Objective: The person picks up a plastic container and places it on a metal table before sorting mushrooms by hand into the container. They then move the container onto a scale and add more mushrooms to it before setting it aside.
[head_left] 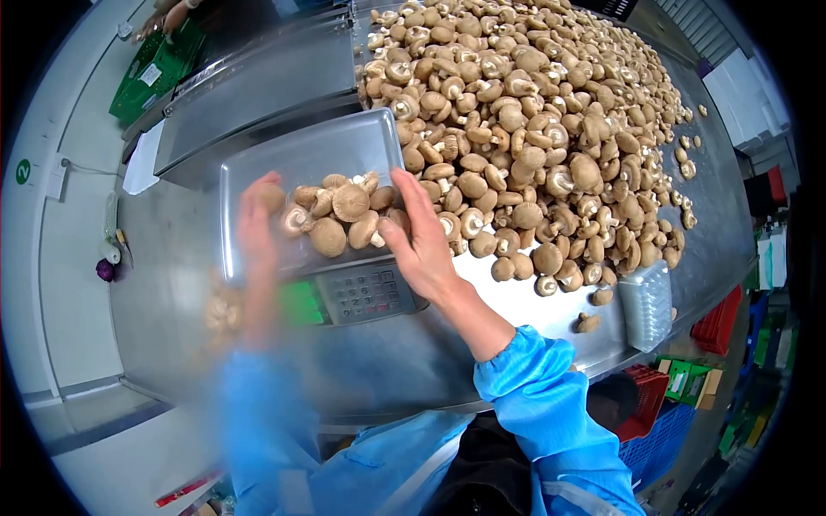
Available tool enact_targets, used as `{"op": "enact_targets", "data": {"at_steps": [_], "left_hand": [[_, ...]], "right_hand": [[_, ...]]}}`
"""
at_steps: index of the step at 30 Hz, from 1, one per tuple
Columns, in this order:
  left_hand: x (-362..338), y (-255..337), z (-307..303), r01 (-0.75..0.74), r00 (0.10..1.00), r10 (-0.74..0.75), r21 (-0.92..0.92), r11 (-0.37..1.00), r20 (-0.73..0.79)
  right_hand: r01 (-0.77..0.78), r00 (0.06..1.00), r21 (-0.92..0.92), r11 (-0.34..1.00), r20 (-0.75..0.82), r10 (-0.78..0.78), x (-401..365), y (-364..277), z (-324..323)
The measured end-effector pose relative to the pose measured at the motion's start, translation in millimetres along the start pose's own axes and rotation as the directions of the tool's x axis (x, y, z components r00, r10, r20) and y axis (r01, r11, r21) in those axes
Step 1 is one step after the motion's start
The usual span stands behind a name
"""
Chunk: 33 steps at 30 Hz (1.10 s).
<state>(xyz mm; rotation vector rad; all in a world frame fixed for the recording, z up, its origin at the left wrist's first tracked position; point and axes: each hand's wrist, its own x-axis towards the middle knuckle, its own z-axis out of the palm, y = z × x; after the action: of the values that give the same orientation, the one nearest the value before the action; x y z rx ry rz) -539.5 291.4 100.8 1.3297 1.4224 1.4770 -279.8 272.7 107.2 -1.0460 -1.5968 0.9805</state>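
Note:
A cluster of brown-capped mushrooms sits on the steel pan of a weighing scale; I cannot make out whether a clear container is under them. My left hand, smeared by motion, is at the pan's left side, with a blurred mushroom by its fingertips. On the right side, my right hand has its fingers stretched upward and its thumb apart, beside the cluster's right-hand mushrooms. Below the pan are the scale's keypad and a glowing green display.
A large mushroom heap covers the table's far and right parts. Stacked clear plastic trays stand at the front right. More blurred mushrooms lie left of the scale. Crates are below the table's edge; a green crate is far left.

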Motion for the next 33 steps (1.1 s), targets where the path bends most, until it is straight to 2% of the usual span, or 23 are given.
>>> {"op": "enact_targets", "data": {"at_steps": [2, 4, 6, 8, 9, 10, 11, 12, 13, 14, 16, 18, 20, 21, 24, 26, 27, 28, 30, 32, 33], "left_hand": [[-8, 6, -7, -0.056, 0.995, 0.046, -0.111, 0.992, -0.090], [-28, 28, -12, -0.078, 0.989, 0.039, -0.272, 0.959, -0.146], [-62, 46, -9, 0.033, 0.999, -0.028, -0.239, 0.971, 0.026], [-101, 64, 14, 0.177, 0.963, -0.124, -0.218, 0.960, 0.239], [-122, 71, 38, 0.264, 0.915, -0.173, -0.215, 0.940, 0.364], [-147, 57, 62, 0.388, 0.867, -0.214, -0.341, 0.856, 0.450], [-173, 52, 86, 0.592, 0.755, -0.379, -0.310, 0.743, 0.535], [-195, 46, 109, 0.681, 0.650, -0.424, -0.236, 0.693, 0.631], [-216, 39, 131, 0.756, 0.529, -0.457, -0.152, 0.637, 0.715], [-235, 27, 151, 0.748, 0.452, -0.412, -0.085, 0.658, 0.791], [-255, 19, 189, 0.758, 0.335, -0.427, 0.028, 0.651, 0.840], [-257, 18, 218, 0.684, 0.323, -0.434, 0.109, 0.721, 0.841], [-255, 10, 242, 0.677, 0.355, -0.452, 0.108, 0.728, 0.818], [-255, 9, 249, 0.673, 0.366, -0.460, 0.112, 0.731, 0.809], [-255, 5, 255, 0.825, 0.328, -0.553, 0.053, 0.563, 0.766], [-257, -3, 247, 0.817, 0.374, -0.553, 0.019, 0.577, 0.745], [-256, -5, 241, 0.816, 0.385, -0.555, 0.008, 0.577, 0.737], [-255, -3, 237, 0.812, 0.441, -0.555, -0.050, 0.582, 0.705], [-247, -4, 225, 0.782, 0.537, -0.501, -0.177, 0.598, 0.679], [-237, 0, 216, 0.718, 0.664, -0.503, -0.285, 0.634, 0.554], [-228, 5, 213, 0.644, 0.728, -0.450, -0.290, 0.708, 0.517]], "right_hand": [[-0.021, 0.998, 0.013, 1.000, -0.054, 0.022, -14, 9, -13], [-0.132, 0.977, 0.120, 0.984, -0.151, 0.150, -49, 24, -28], [-0.189, 0.960, 0.016, 0.982, -0.208, 0.188, -84, 23, -59], [-0.321, 0.903, 0.022, 0.947, -0.294, 0.313, -127, 41, -88], [-0.329, 0.900, -0.058, 0.943, -0.323, 0.294, -140, 36, -107], [-0.368, 0.882, -0.133, 0.920, -0.364, 0.300, -149, 26, -125], [-0.370, 0.870, -0.220, 0.903, -0.421, 0.254, -166, 33, -147], [-0.397, 0.858, -0.381, 0.835, -0.478, 0.190, -185, 46, -174], [-0.469, 0.791, -0.362, 0.806, -0.579, 0.200, -204, 56, -195], [-0.470, 0.813, -0.511, 0.720, -0.567, 0.128, -206, 41, -210], [-0.539, 0.798, -0.616, 0.575, -0.592, 0.115, -226, 41, -232], [-0.538, 0.817, -0.642, 0.547, -0.557, 0.149, -240, 50, -237], [-0.598, 0.799, -0.563, 0.571, -0.478, 0.365, -249, 63, -234], [-0.557, 0.824, -0.603, 0.571, -0.485, 0.292, -244, 62, -221], [-0.619, 0.759, -0.353, 0.702, -0.498, 0.420, -220, 52, -196], [-0.632, 0.725, -0.136, 0.763, -0.453, 0.519, -205, 45, -182], [-0.563, 0.781, -0.160, 0.811, -0.424, 0.458, -202, 46, -178], [-0.479, 0.834, -0.110, 0.871, -0.365, 0.413, -193, 34, -178], [-0.392, 0.872, -0.150, 0.908, -0.376, 0.315, -187, 25, -187], [-0.377, 0.881, -0.459, 0.804, -0.445, 0.159, -187, 13, -213], [-0.367, 0.870, -0.524, 0.769, -0.486, 0.083, -191, 12, -233]]}}
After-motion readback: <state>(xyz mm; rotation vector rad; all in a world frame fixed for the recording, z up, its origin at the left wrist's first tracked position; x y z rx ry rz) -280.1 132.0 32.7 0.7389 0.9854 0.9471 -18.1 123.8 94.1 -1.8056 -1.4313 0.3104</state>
